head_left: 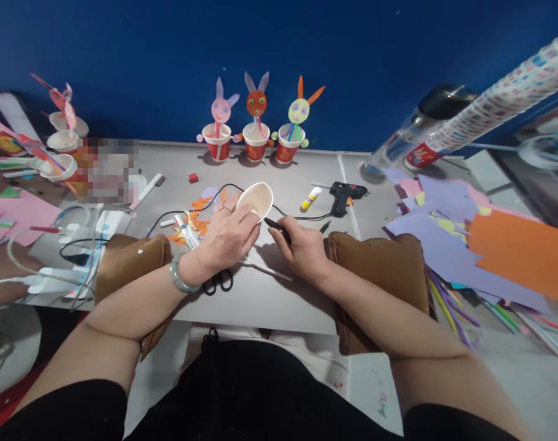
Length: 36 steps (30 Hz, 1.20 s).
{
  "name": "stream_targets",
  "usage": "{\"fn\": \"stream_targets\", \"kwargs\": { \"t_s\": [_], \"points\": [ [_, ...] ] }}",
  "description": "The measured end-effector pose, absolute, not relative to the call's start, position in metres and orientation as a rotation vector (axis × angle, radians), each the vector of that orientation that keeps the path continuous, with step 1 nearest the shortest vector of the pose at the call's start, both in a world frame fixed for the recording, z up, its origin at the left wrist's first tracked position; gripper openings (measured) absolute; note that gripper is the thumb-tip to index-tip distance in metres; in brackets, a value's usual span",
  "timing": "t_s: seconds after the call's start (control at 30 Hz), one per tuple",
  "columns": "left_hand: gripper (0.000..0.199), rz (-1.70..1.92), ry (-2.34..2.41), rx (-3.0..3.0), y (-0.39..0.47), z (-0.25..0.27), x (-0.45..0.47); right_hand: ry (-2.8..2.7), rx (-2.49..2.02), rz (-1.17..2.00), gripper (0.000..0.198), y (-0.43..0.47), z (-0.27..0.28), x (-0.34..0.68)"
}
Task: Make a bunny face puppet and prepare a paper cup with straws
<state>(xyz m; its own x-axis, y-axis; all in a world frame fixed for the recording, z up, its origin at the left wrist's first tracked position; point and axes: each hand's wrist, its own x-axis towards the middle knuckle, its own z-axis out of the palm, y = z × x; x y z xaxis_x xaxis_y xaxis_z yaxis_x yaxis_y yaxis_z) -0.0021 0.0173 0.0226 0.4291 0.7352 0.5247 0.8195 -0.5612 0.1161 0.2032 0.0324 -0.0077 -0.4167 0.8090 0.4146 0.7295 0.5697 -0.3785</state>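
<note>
My left hand (228, 236) is closed around a white paper cup (260, 199), tilted with its open mouth facing up and toward me. Gripped in my right hand (301, 245) is a slim black tool (279, 228); whether it is a pen or a knife I cannot tell. Its end points at the cup, at or very near the cup's side. Black-handled scissors (218, 283) lie partly hidden under my left wrist. A thin white stick (269, 270) rests on the table between my hands.
Three rabbit-faced red cups (255, 147) stand at the back. A black glue gun (345, 197) and yellow glue stick (310, 199) lie beyond my right hand. Orange scraps (200, 211) are at left, coloured paper (517, 245) at right. A cup stack (503, 98) leans beside a bottle (398, 138).
</note>
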Motion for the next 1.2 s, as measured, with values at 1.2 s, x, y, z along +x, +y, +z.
{"fn": "stream_targets", "kwargs": {
  "t_s": [1.2],
  "points": [
    [0.017,-1.599,-1.491,-2.644,0.037,0.027,-0.011,-2.051,-1.045,0.546,0.029,0.036,0.000,0.206]
  ]
}}
